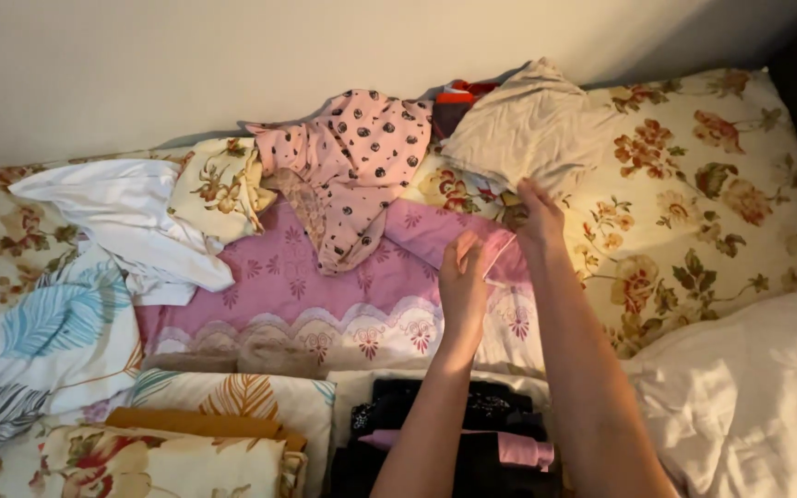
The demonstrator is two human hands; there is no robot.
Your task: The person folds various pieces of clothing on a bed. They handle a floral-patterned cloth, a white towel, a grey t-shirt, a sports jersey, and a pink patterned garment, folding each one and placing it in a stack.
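Folded dark clothes (454, 433) lie stacked nearest the camera, beside folded floral linens (168, 452). Beyond them, the left hand (463, 281) and right hand (539, 221) pinch a folded pink cloth (435, 235) on the pink bedspread (325, 304). Farther back, a pink spotted garment (362, 157) and beige cloth (532, 124) rest near the wall.

1. Both bare forearms rise from the lower edge of the view, stretched forward side by side and close together.
2. The left hand (462, 281) stands upright with its fingers together and pointing away, the thumb side turned toward the other hand.
3. The right hand (539, 218) reaches farther ahead, wrist nearly straight, fingers curled downward in a pinching grip.
4. The two hands sit just beside each other, the right slightly higher in the frame.
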